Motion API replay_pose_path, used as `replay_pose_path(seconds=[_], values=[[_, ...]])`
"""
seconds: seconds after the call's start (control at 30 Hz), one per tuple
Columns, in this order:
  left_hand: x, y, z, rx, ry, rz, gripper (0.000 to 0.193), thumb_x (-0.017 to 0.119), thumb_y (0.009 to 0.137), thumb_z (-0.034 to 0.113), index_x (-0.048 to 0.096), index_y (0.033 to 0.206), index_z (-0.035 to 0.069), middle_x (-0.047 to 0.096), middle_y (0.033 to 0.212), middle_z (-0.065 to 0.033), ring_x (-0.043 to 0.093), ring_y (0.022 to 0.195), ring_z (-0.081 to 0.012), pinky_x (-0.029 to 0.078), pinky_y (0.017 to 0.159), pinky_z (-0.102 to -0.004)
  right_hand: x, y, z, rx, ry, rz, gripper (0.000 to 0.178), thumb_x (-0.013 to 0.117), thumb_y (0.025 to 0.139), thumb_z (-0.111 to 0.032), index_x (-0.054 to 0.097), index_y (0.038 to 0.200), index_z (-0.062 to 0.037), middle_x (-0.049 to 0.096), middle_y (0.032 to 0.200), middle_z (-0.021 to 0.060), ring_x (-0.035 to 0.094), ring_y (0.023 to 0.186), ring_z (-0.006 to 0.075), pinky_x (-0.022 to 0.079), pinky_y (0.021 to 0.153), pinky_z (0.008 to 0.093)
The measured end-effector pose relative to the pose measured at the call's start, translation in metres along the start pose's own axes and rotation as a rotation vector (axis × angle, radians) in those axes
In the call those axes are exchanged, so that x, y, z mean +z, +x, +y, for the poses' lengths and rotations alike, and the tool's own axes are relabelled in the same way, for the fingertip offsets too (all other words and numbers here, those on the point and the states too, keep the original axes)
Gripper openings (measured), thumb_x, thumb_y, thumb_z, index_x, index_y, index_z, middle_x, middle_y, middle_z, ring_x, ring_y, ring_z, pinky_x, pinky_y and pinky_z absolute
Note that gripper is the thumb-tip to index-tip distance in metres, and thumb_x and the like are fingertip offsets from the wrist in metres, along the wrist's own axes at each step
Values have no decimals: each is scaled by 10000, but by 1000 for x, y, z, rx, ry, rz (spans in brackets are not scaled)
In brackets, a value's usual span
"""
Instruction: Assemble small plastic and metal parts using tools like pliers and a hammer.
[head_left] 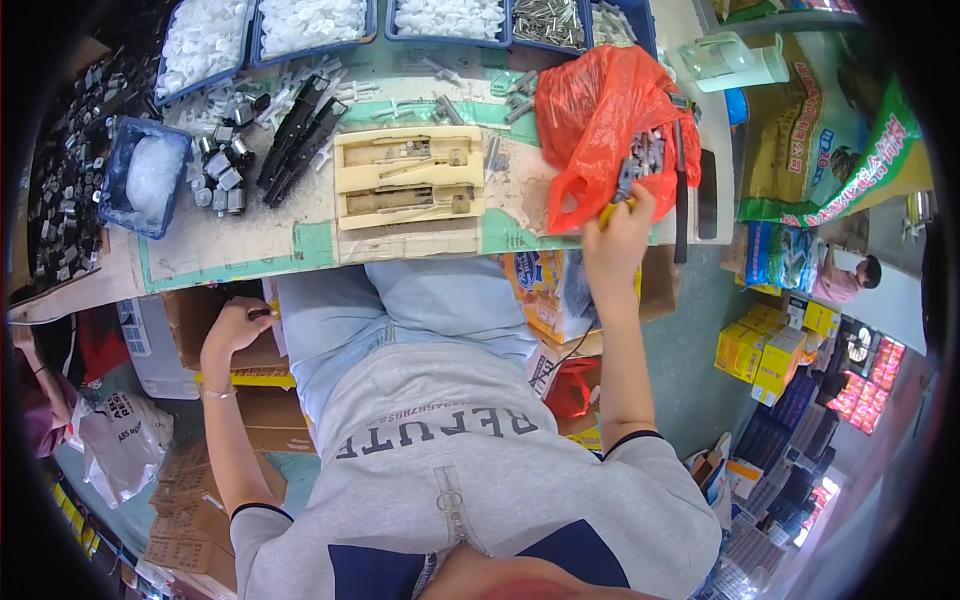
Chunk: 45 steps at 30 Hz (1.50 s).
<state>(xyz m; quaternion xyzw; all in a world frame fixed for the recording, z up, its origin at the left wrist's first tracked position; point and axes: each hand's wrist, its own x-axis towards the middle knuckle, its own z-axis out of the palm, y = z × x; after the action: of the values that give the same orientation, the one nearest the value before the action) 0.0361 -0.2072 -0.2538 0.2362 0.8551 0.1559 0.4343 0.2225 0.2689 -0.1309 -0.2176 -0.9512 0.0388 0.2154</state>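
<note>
While a blue tub [116, 196] with a white bundle [156, 172] sits beyond it, the left grip [236, 327] curls round a dark piece [260, 314]. Rightward, a cream block [408, 181] lies left of the right grip [620, 232], which clasps pliers [624, 184], long axis running away from the body, nose near grey parts [652, 150] in a red bag [590, 105]; a dark bar [681, 200] lies right.

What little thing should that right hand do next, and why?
Perhaps the right hand should lift the yellow-handled tool clear of the red bag: the tool's metal end sits by the bag's loose plastic and the small grey pieces, so it might snag.
</note>
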Motion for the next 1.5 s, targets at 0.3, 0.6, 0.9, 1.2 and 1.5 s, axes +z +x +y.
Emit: replay_pose_path(seconds=[0.3, 0.6, 0.9, 1.2, 1.5], values=[[-31, -29, 115, 30, 129, 29, 303, 637, 813, 226, 657, 1022, 8, 668, 956, -178, 647, 851, -320, 511, 783, -385, 26, 18, -60, -30, -149, -141, 249, 671, 707, -102, 538, 879, 19, 473, 1084, 198, 505, 919, 339, 434, 776, 403], [-61, -3, 267, 664, -6, 753, 190, 637, 795, 53, 625, 979, 9, 625, 885, -115, 581, 798, -298, 451, 703, -352, 11, 34, -65, -152, -87, -362, 223, 653, 762, -125, 546, 906, 7, 528, 995, 161, 529, 893, 302, 437, 731, 382], [-74, 28, 231, 272, 320, 1115, 281, 634, 790, 82, 591, 1061, 18, 592, 1018, -113, 557, 899, -288, 441, 749, -376, 25, 65, -71, -394, 290, -277, 274, 602, 751, -21, 594, 1025, -11, 582, 960, 113, 561, 894, 275, 455, 797, 377], [-80, 37, 211, 267, 195, 1051, 244, 668, 769, 105, 595, 981, 8, 594, 984, -113, 560, 883, -301, 448, 769, -383, 28, 78, -65, -171, 601, -210, 246, 599, 742, 17, 615, 987, 13, 613, 920, 142, 607, 792, 305, 507, 707, 370], [-78, 47, 200, 383, 180, 1202, 250, 665, 737, 87, 606, 973, 32, 597, 981, -99, 554, 892, -271, 406, 766, -373, 26, 139, -79, -428, 330, -201, 199, 572, 755, -60, 620, 946, -31, 632, 812, 117, 598, 846, 310, 455, 739, 406]])
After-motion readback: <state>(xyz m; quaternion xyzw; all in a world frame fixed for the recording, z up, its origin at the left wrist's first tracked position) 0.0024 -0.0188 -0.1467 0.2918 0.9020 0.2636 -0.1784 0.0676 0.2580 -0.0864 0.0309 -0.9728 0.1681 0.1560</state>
